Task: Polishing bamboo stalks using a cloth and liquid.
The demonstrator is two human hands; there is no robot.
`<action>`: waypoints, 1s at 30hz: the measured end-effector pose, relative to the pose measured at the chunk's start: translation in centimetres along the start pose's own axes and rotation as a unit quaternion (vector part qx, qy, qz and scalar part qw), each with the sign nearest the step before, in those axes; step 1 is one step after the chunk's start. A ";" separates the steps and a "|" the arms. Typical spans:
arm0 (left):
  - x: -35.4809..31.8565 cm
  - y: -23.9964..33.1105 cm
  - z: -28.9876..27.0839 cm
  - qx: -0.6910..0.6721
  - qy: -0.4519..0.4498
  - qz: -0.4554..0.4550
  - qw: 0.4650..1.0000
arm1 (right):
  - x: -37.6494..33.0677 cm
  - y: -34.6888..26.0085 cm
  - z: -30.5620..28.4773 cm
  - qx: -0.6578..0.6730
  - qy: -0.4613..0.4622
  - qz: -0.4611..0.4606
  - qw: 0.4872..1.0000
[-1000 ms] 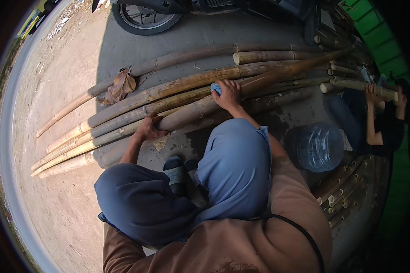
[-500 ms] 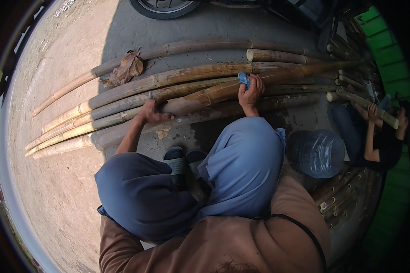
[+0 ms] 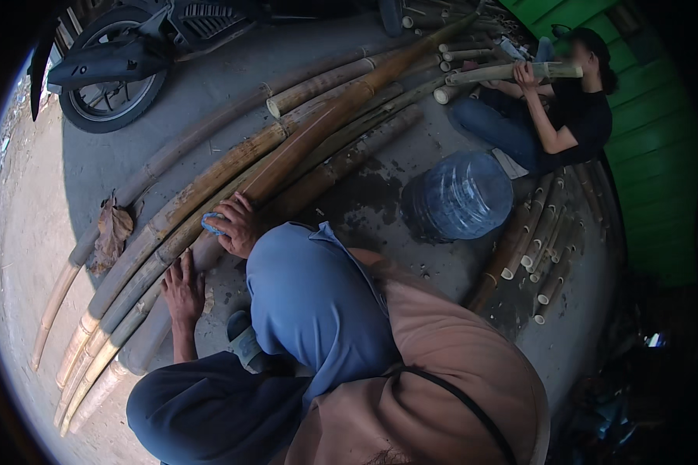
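Observation:
Long bamboo poles lie side by side on the ground in front of me. My right hand (image 3: 239,225) is closed on a crumpled blue cloth (image 3: 213,224), pressed to the near end of a thick, wet-looking brown bamboo pole (image 3: 291,157). This pole runs away toward the far right, over the others. Nearer to me, my left hand (image 3: 183,293) lies on the same pole's greyer end part, its fingers apart and stretched over the surface. Paler bamboo poles (image 3: 180,205) pass just beyond both hands. The palm side of each hand is hidden.
A motorcycle wheel (image 3: 116,97) stands beyond the poles. A dry leaf (image 3: 112,232) lies on them. To the right are a clear blue water jug (image 3: 459,195), cut bamboo pieces (image 3: 551,232) and a seated person (image 3: 574,116) holding a bamboo length (image 3: 512,73). Behind is a green wall (image 3: 663,201).
The view has swung to the right, showing more of the seated person. My right hand with the blue cloth has slid down the brown pole toward my left hand.

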State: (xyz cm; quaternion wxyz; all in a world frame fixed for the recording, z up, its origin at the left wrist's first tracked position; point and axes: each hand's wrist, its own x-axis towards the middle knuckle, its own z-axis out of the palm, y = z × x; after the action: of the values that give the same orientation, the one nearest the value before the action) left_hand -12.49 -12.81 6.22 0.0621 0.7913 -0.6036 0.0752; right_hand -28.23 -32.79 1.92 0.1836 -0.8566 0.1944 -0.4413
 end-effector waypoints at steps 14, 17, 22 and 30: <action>4.6 -5.0 1.7 -0.399 -0.215 0.005 0.891 | 3.4 8.0 -9.0 -0.152 0.127 0.139 0.970; 4.9 -6.8 2.1 -0.409 -0.241 0.005 0.880 | 1.8 4.3 -5.1 -0.091 0.070 0.108 0.988; 6.9 -5.7 1.0 -0.444 -0.275 -0.030 0.852 | -1.4 4.1 -1.0 -0.053 -0.019 -0.083 0.995; 2.3 -7.9 2.8 -0.211 -0.146 0.020 0.966 | 5.2 8.7 -9.9 -0.136 0.161 0.076 0.975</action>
State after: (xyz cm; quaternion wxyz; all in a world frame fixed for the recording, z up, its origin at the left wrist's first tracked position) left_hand -4.16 -13.43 3.81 0.1379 0.7503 -0.6241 -0.1688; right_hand -35.12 -44.20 6.64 0.0650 -0.7739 0.3439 -0.5278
